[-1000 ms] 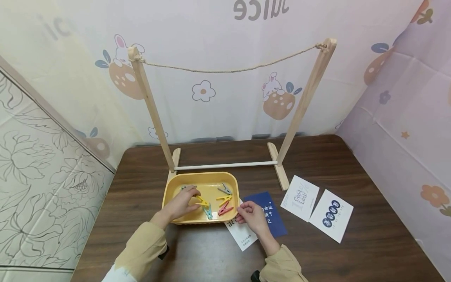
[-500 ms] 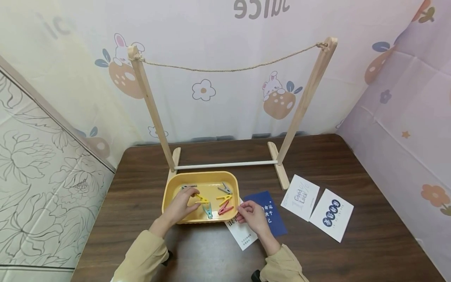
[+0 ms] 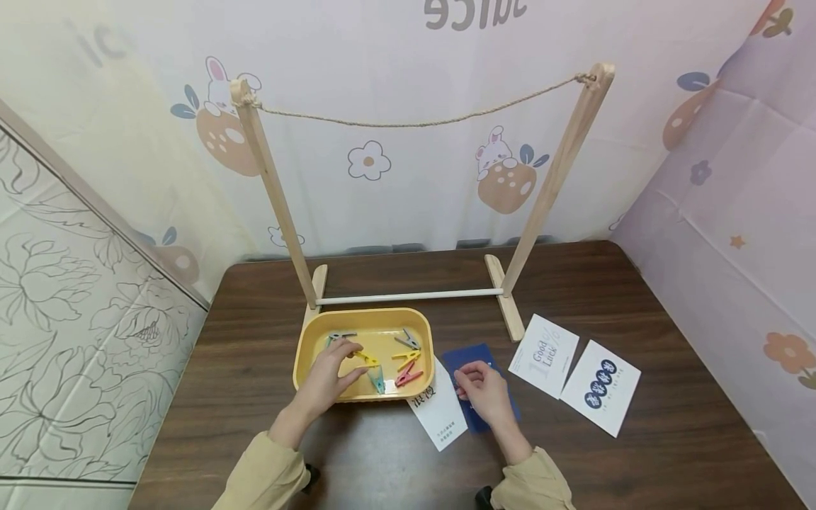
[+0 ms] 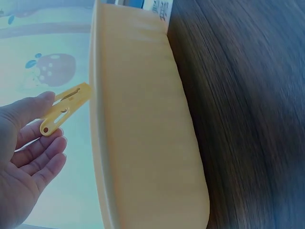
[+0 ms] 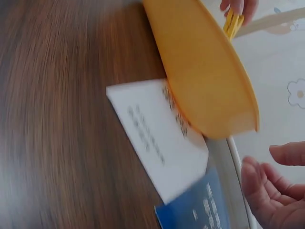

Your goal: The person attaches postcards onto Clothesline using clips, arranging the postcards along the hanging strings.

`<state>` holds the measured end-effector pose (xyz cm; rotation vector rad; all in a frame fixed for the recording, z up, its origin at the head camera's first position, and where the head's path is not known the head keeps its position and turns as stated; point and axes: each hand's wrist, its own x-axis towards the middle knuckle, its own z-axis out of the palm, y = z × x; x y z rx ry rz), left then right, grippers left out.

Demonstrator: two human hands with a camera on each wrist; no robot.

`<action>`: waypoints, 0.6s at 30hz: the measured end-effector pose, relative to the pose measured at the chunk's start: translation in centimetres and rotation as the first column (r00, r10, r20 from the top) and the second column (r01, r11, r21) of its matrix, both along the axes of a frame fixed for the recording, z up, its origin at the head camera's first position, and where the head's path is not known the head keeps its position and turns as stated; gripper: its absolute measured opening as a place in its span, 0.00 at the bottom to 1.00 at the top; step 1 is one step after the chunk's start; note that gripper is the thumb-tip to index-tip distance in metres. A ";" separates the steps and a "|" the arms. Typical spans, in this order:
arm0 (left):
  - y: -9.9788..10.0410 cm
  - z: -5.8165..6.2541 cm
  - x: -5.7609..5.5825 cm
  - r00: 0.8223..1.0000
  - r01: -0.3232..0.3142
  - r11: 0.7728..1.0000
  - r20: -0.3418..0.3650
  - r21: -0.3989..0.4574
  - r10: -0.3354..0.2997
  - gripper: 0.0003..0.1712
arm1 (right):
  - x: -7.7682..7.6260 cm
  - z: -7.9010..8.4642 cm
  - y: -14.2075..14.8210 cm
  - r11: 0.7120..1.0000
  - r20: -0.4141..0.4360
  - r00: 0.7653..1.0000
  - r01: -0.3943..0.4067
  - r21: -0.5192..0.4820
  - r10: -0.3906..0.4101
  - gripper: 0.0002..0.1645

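My left hand [image 3: 324, 375] is over the yellow tray [image 3: 295, 358], pinching a yellow clothespin [image 4: 66, 107] between thumb and fingers, as the left wrist view shows. Around it in the tray lie a teal clothespin [image 3: 377, 380], a red clothespin [image 3: 409, 376], another yellow clothespin [image 3: 406, 357] and grey clothespins. My right hand [image 3: 484, 393] is just right of the tray and overlaps a blue card [image 3: 473, 423] in the head view. Its fingers are loosely bent with nothing between them. A white card [image 3: 440, 414] with dark lettering is partly hidden by the tray.
Behind the tray stands a wooden frame [image 3: 557, 170] with a sagging rope [image 3: 417, 125] tied between its posts and a white rod [image 3: 408, 296] low down. To the right, a "Good Luck" card [image 3: 543, 358] and another white card [image 3: 601, 388] lie on the dark wooden table [image 3: 676, 453].
My right hand has left the tray's right edge and moved right, over the blue card. My left hand still holds the yellow clothespin over the tray, barely shifted.
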<state>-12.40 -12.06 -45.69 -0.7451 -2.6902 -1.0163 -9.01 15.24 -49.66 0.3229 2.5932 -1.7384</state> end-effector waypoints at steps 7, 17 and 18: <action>0.3 0.5 0.9 1.000 -0.003 0.999 -0.017 0.035 0.003 0.17 | 0.4 -0.1 2.3 0.956 -0.063 0.998 0.032 0.293 -0.014 0.09; 0.3 0.3 1.7 0.997 -0.002 0.998 -0.080 0.065 0.007 0.16 | 0.8 -0.5 3.8 0.911 -0.008 1.000 0.026 0.411 -0.025 0.18; 0.3 0.3 1.8 0.997 -0.005 0.998 -0.082 0.067 0.010 0.16 | 0.8 -0.6 3.9 0.906 0.003 1.000 0.024 0.423 -0.027 0.18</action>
